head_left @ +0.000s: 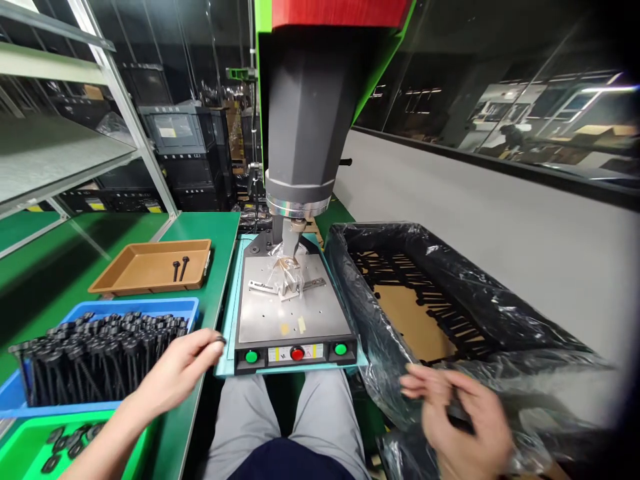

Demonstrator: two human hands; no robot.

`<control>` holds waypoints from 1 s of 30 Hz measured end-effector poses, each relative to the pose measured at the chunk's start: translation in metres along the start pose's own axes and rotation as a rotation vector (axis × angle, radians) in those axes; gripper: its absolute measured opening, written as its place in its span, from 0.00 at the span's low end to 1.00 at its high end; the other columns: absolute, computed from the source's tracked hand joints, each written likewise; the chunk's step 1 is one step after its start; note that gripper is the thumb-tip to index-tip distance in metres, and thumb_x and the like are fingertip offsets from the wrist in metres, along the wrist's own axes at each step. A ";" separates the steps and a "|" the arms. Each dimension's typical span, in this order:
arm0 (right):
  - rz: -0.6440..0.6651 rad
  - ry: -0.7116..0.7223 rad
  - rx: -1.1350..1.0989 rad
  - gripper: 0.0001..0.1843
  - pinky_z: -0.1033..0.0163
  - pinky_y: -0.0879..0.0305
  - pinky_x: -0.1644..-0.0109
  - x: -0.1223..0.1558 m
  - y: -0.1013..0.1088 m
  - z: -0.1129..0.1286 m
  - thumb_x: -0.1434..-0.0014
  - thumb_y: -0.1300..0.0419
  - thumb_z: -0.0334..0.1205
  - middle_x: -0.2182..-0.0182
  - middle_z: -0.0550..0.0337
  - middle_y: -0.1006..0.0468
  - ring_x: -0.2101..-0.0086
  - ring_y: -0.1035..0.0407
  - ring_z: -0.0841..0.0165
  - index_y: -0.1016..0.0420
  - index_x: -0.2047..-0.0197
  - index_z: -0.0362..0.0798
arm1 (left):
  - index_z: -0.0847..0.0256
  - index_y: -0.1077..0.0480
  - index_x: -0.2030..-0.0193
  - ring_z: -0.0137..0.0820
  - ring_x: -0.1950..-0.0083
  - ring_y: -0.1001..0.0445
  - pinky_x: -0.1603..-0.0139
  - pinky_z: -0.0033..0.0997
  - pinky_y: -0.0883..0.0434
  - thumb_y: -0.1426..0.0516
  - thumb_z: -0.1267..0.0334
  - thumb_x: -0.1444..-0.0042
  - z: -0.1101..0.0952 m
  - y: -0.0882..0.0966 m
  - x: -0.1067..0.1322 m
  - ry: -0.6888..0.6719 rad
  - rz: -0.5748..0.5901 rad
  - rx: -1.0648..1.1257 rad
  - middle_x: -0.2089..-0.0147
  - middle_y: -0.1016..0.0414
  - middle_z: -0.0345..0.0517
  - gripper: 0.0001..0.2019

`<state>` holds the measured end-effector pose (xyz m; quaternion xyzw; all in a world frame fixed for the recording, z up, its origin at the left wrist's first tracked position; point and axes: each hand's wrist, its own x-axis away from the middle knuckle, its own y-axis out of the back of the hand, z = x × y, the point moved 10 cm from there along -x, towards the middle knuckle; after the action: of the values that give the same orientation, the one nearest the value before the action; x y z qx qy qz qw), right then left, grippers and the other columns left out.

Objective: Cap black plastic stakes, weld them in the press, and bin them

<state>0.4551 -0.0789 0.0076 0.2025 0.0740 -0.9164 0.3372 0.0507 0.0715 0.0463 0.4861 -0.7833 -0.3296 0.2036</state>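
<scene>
My left hand (183,365) is over the edge of the green bench, left of the machine's front panel. Its thumb and fingers pinch a small black piece (220,339). My right hand (463,417), blurred by motion, is at the near end of a box lined with black plastic (500,307). Its fingers are curled, and something dark shows between them that I cannot make out. Between my hands stands a press-like machine (305,120), its tip down at a film-wrapped fixture (289,277) on a metal plate (273,323).
On the left, a blue tray (170,305) holds many black stemmed parts (105,353). A green tray (133,440) carries small black pieces; two black parts lie in a brown tray (140,257). The panel has green buttons (251,357) and a red one (297,354). Black parts line the box's cardboard (415,320).
</scene>
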 end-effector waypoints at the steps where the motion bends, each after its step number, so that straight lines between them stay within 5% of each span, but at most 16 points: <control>1: 0.095 -0.039 -0.079 0.12 0.58 0.25 0.74 0.008 -0.031 0.001 0.43 0.35 0.44 0.71 0.54 0.21 0.77 0.26 0.64 0.32 0.61 0.48 | 0.59 0.35 0.73 0.29 0.70 0.35 0.67 0.25 0.36 0.54 0.50 0.37 -0.015 -0.015 -0.006 -0.065 0.056 -0.010 0.73 0.33 0.39 0.20; 5: 0.587 -0.302 -0.296 0.13 0.57 0.25 0.66 0.062 -0.153 0.002 0.45 0.34 0.45 0.66 0.54 0.21 0.68 0.24 0.61 0.32 0.61 0.50 | 0.60 0.36 0.72 0.27 0.71 0.38 0.69 0.25 0.40 0.54 0.53 0.35 -0.062 -0.068 -0.015 -0.265 0.211 -0.012 0.73 0.35 0.38 0.18; 8: 0.703 -0.331 -0.412 0.13 0.60 0.27 0.66 0.087 -0.187 0.005 0.44 0.34 0.44 0.69 0.58 0.23 0.72 0.27 0.67 0.33 0.61 0.50 | 0.61 0.32 0.68 0.26 0.70 0.36 0.68 0.26 0.41 0.54 0.56 0.35 -0.080 -0.089 -0.014 -0.342 0.261 0.010 0.70 0.32 0.40 0.16; 18: 0.719 -0.474 -0.530 0.16 0.62 0.33 0.65 0.098 -0.190 -0.016 0.46 0.33 0.43 0.70 0.62 0.26 0.72 0.32 0.70 0.34 0.58 0.51 | 0.61 0.32 0.70 0.26 0.73 0.36 0.73 0.26 0.43 0.52 0.53 0.36 -0.067 -0.118 -0.015 -0.353 0.304 -0.064 0.74 0.33 0.40 0.18; 22: 0.723 -0.548 -0.498 0.17 0.64 0.36 0.67 0.101 -0.190 -0.027 0.47 0.32 0.45 0.73 0.64 0.28 0.75 0.35 0.72 0.33 0.58 0.49 | 0.61 0.31 0.68 0.29 0.70 0.32 0.70 0.27 0.37 0.47 0.51 0.40 -0.058 -0.117 -0.020 -0.319 0.195 -0.125 0.70 0.30 0.44 0.15; 30: 0.611 -0.725 -0.643 0.20 0.65 0.38 0.71 0.111 -0.194 -0.049 0.51 0.29 0.43 0.75 0.65 0.31 0.75 0.37 0.72 0.29 0.57 0.49 | 0.59 0.29 0.59 0.32 0.55 0.27 0.54 0.30 0.27 0.46 0.65 0.39 -0.083 -0.112 -0.006 -0.506 0.110 0.048 0.55 0.27 0.51 0.06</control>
<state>0.2680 0.0167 -0.0836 -0.2256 0.1669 -0.7196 0.6351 0.1771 0.0160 0.0240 0.3496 -0.8421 -0.4105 0.0072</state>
